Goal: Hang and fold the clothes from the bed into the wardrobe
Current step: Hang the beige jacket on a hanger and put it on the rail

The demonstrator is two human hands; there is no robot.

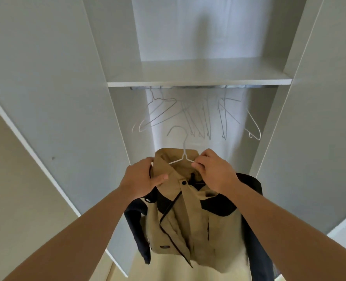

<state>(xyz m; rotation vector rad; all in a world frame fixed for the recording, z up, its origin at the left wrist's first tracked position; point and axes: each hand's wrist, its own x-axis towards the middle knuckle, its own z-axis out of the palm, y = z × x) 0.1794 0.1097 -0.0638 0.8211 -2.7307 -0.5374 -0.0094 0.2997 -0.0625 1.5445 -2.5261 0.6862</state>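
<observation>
A tan jacket (188,224) with dark navy sleeves hangs in front of me on a white wire hanger (183,151), whose hook sticks up above the collar. My left hand (143,175) grips the left side of the collar, thumb across the tan fabric. My right hand (212,169) pinches the hanger's right arm together with the collar. The jacket is held below the wardrobe rail (188,87), a little in front of it.
The open wardrobe has a grey shelf (198,82) above the rail. Several bare white wire hangers (206,116) hang from the rail. The door panels (52,94) stand open on the left and right.
</observation>
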